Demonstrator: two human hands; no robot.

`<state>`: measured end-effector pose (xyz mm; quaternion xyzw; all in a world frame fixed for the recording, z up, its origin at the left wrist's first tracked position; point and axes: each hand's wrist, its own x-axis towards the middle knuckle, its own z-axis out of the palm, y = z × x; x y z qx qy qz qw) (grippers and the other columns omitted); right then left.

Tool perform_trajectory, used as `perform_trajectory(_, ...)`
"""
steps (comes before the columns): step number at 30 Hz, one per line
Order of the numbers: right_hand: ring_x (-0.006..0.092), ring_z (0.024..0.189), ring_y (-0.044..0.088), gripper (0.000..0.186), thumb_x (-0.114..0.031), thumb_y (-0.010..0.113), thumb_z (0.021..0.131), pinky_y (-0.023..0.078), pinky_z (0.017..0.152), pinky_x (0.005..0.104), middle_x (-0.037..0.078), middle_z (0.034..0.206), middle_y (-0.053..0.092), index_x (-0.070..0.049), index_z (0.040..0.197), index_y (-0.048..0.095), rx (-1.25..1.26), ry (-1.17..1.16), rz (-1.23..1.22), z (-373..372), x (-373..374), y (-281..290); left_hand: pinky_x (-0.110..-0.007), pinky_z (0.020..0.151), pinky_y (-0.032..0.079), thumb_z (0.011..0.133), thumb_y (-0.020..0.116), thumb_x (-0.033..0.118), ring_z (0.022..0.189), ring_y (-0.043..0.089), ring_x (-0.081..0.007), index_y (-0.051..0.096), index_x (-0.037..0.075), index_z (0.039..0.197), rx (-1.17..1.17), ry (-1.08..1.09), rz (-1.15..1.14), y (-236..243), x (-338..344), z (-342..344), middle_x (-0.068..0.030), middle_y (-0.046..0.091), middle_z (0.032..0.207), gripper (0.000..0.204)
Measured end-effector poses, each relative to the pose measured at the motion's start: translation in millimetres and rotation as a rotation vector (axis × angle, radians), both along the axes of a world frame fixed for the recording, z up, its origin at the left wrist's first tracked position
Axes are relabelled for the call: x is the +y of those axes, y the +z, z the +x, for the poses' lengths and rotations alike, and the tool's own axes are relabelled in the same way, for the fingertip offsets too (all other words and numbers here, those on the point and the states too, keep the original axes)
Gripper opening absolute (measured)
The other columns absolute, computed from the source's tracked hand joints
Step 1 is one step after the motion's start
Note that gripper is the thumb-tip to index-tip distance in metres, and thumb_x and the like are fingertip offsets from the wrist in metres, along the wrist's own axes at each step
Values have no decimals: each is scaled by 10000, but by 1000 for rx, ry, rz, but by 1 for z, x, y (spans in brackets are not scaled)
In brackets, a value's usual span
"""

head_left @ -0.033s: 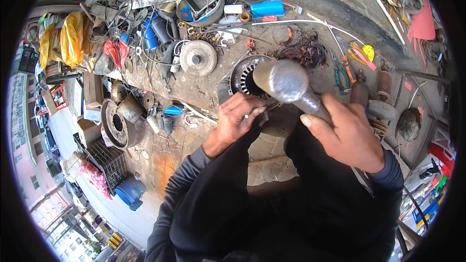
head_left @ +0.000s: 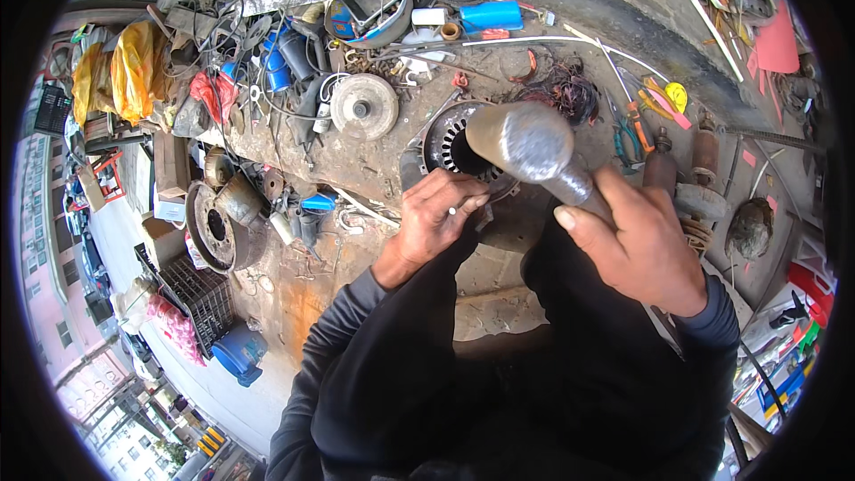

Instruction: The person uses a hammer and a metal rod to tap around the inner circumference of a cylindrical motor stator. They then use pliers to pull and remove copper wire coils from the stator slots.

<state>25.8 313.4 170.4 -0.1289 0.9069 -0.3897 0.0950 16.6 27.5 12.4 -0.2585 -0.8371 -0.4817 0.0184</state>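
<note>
My right hand (head_left: 637, 245) is wrapped round the handle of a big steel hammer (head_left: 534, 147), its shiny round head raised over a round slotted motor stator (head_left: 445, 142) that sits between my knees. The hammer head hides much of the stator's middle and right side. My left hand (head_left: 427, 223) is closed at the stator's near rim, fingertips pinched on a thin rod (head_left: 452, 211) with a pale round end. How far the rod reaches into the metal I cannot tell.
A metal disc (head_left: 363, 107), tangled dark copper wire (head_left: 565, 89), pliers (head_left: 639, 125), two rusty cylinders (head_left: 704, 147) and several blue containers (head_left: 490, 16) lie around the stator. At left are a wheel rim (head_left: 214, 232), a black crate (head_left: 200, 312) and yellow bags (head_left: 134, 76).
The hammer head has shifted very slightly to the right in my right hand. My left hand holds the same place at the stator's rim.
</note>
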Motion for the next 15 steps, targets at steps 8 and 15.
perform_trajectory(8, 458, 630, 662, 314, -254, 755, 1029, 492, 586, 506, 212, 706, 648, 3, 984, 580, -104, -16, -138, -8, -3, 5, -395, 793, 605, 869, 836, 22, 887, 747, -305, 767, 31, 1013, 11, -65, 3, -1, 13, -10, -121, 773, 980, 160)
perform_trajectory(15, 341, 550, 691, 344, -279, 816, 979, 522, 512, 431, 146, 679, 646, -18, 998, 593, 150, 125, -106, 3, -3, 23, -426, 986, 591, 942, 784, 89, 1124, 717, -315, 739, 38, 1206, -315, -210, 75, -18, 3, -10, -137, 741, 1174, 273)
